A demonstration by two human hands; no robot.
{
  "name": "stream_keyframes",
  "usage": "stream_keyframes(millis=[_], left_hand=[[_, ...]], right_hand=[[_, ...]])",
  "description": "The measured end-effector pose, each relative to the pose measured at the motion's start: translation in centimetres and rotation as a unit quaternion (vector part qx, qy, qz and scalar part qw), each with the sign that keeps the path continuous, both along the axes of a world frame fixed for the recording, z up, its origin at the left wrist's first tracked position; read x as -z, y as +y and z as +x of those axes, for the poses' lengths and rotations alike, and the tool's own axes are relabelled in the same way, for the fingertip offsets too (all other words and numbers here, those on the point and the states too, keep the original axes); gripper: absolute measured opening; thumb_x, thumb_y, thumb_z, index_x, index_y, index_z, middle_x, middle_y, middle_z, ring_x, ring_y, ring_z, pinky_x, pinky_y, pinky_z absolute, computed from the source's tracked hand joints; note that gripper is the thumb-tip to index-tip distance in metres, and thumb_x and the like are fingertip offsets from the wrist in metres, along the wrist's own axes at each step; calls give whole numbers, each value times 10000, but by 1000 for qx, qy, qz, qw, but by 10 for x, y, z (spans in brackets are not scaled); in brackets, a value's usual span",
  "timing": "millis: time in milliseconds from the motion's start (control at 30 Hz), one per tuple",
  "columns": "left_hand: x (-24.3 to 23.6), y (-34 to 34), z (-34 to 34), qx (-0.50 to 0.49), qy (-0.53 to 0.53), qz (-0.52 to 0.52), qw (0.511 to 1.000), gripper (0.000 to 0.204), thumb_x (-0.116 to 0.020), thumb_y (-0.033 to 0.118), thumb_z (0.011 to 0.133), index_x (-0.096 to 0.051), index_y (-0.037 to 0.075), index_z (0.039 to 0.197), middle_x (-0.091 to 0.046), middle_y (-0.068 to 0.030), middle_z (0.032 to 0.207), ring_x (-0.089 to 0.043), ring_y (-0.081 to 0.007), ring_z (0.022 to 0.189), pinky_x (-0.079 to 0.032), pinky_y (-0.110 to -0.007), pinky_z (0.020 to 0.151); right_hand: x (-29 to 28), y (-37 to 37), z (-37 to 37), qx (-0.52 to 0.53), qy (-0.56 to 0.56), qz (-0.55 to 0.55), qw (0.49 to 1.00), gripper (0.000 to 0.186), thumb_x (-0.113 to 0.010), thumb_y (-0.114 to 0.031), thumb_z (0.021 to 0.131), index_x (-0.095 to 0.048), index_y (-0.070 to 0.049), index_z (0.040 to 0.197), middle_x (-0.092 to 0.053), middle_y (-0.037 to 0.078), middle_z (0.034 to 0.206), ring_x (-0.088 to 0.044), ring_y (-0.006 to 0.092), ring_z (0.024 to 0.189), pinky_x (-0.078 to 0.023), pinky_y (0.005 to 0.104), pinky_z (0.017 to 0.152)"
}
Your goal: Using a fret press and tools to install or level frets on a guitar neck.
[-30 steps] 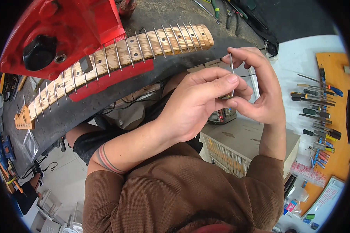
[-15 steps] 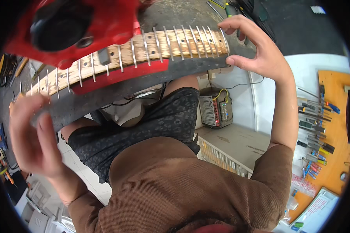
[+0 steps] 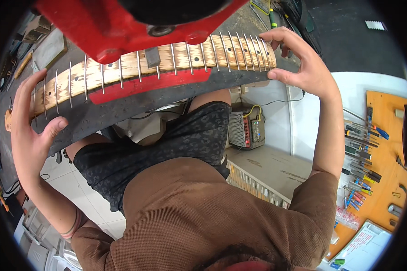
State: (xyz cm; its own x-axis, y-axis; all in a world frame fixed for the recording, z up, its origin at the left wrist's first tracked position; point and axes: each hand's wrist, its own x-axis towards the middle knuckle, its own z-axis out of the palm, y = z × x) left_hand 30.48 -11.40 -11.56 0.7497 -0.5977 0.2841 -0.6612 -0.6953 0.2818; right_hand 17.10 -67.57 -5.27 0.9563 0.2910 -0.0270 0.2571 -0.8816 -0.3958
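Red press (image 3: 95, 27) stands over the guitar neck (image 3: 130, 64). Red support (image 3: 169, 83) lies beneath the neck. Left hand (image 3: 29, 140): thumb and fingers spread around its headstock end. Right hand (image 3: 309, 67): astride its opposite end; pinch undeterminable. Fret wires (image 3: 85, 81) cross the neck at intervals.

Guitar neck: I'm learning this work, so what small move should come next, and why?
Perhaps close the left hand on the guitar neck to steady it: that hand's thumb appears clear of the near edge, while the right hand brackets the other end.
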Motion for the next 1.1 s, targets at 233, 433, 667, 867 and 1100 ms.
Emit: stream_keyframes(millis=[233, 433, 667, 867, 1100], left_hand=[[16, -4, 0, -9, 72, -72, 995, 748, -897, 317, 931, -625, 56, 1576, -689, -151, 1517, -647, -309, 1448, -501, -435, 1221], [12, -10, 0, 8, 38, -40, 998, 610, -838, 111, 949, -673, 69, 1535, -701, -153, 1389, -678, -311, 1310, -534, -413, 1134], [13, -16, 2, 31, 16, -67, 997, 591, -832, 132, 948, -712, 61, 1523, -622, -115, 1143, -633, -283, 1078, -538, -382, 990], [11, -18, 4, 36, -38, -31, 998, 644, -843, 225, 925, -721, 85, 1542, -567, -109, 1039, -569, -286, 971, -493, -387, 924], [10, -16, 4, 37, -49, -49, 997, 648, -851, 263, 920, -730, 102, 1536, -565, -104, 1038, -572, -284, 980, -487, -375, 926]], right_hand=[[-5, 4, 0, 28, 29, -22, 999, 775, -948, -411, 848, -700, -76, 1502, -702, 41, 1422, -644, 195, 1187, -508, 339, 950], [-9, 9, -3, 48, 47, -20, 998, 782, -943, -425, 873, -699, -97, 1541, -717, 41, 1417, -662, 190, 1174, -519, 340, 968], [-8, 13, -6, 54, 49, -33, 997, 763, -934, -398, 909, -683, -94, 1563, -714, 34, 1414, -671, 177, 1161, -530, 339, 978], [-10, 12, -4, 60, 86, -23, 994, 763, -929, -375, 926, -664, -86, 1581, -709, 19, 1424, -671, 162, 1155, -534, 342, 983], [-4, 10, -6, 64, 72, -13, 995, 772, -921, -394, 945, -638, -92, 1596, -721, 17, 1393, -674, 166, 1124, -555, 356, 946]])
